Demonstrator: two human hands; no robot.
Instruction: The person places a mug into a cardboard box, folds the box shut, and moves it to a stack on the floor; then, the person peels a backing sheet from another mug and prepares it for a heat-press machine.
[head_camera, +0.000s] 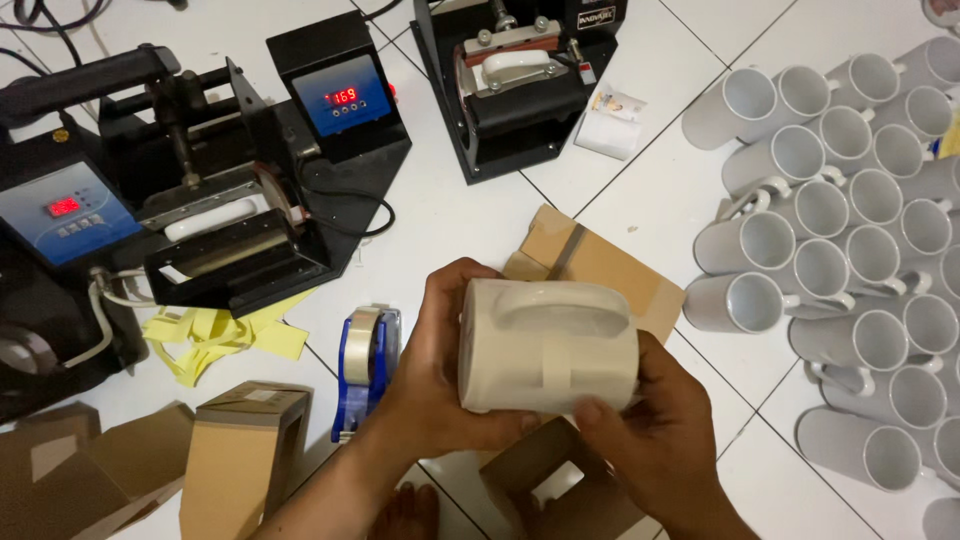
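I hold a white mug (548, 345) on its side, handle up, wrapped in white paper with a strip of tape across it. My left hand (437, 375) grips its left end and underside. My right hand (650, 430) holds the right side, thumb pressing on the lower front edge by the tape strip. Below the mug lies an open brown cardboard box (548, 487).
Two black mug heat presses (235, 215) (515, 85) with lit displays stand on the white tiled floor. A blue tape dispenser (365, 365), yellow tape strips (215, 335), cardboard boxes (240, 455) (600, 265) and a pile of several white mugs (850, 250) at the right surround me.
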